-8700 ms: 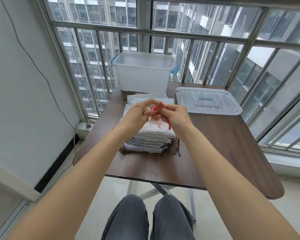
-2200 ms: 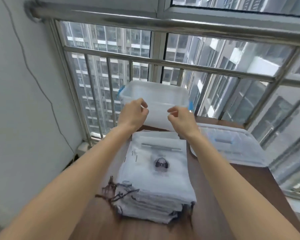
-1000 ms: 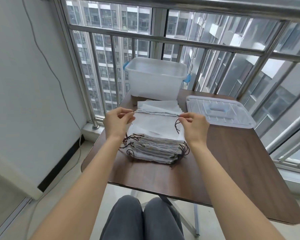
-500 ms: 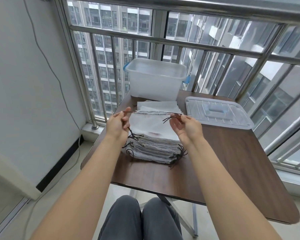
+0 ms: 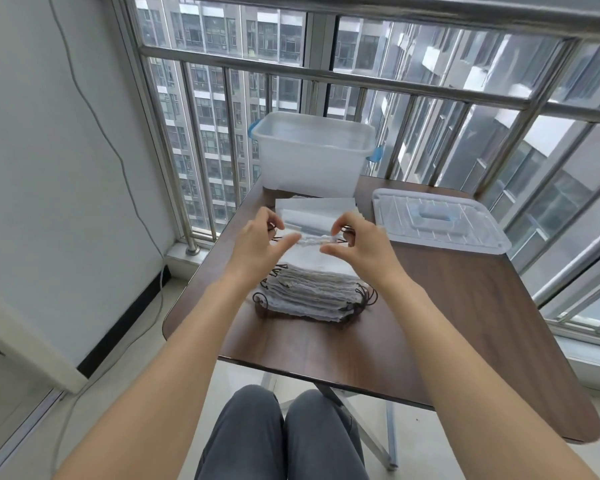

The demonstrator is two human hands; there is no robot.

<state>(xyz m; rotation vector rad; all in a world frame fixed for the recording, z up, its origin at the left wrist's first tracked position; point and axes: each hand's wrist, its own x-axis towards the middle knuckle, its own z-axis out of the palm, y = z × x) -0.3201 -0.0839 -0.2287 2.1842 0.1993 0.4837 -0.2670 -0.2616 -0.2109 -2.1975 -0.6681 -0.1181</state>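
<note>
A stack of white drawstring pouches with dark cords lies on the brown table. Above it I hold the top pouch, its gathered mouth bunched between my hands. My left hand grips the dark cord at the pouch's left end. My right hand grips the cord at the right end. Both thumbs point inward under the bunched edge. Flat white sheets lie just behind the hands.
An open translucent plastic bin with blue handles stands at the table's far edge. Its lid lies flat to the right. A metal window railing runs behind the table, a white wall on the left. My knees are below the table's near edge.
My hands have come closer together, and the pouch's mouth, stretched wide half a second ago, is now gathered into a tight bunch. Earlier I dropped a pouch into the bin.
</note>
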